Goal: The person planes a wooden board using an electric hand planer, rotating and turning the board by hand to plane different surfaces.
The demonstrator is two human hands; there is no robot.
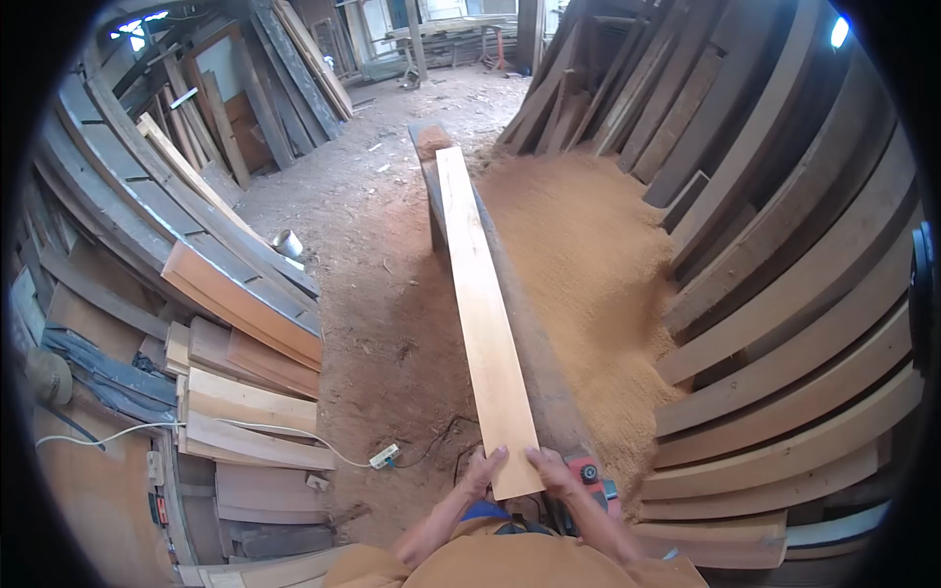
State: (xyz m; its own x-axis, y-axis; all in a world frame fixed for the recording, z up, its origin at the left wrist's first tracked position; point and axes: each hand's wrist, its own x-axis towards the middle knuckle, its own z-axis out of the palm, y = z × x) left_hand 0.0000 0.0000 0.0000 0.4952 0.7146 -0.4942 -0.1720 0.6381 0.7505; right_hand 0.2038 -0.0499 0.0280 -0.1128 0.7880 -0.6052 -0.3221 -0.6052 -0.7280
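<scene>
A long pale wooden plank [478, 284] lies lengthwise along a narrow dark bench [510, 284] and points away from me. My left hand [479, 472] is closed on the left edge of its near end, thumb on top. On the opposite edge my right hand [555, 472] grips the same end, thumb also on top. The fingers under the board are hidden. Close by my right hand sits a red power tool [591, 474] with a black knob, partly covered by my hand and arm.
Sawdust [569, 265] is heaped right of the bench. Boards [784, 392] lean along the right wall, and more planks [250, 402] are stacked at left. A white extension socket [384, 457] with its cable lies on the floor, near a metal can [287, 243] farther off.
</scene>
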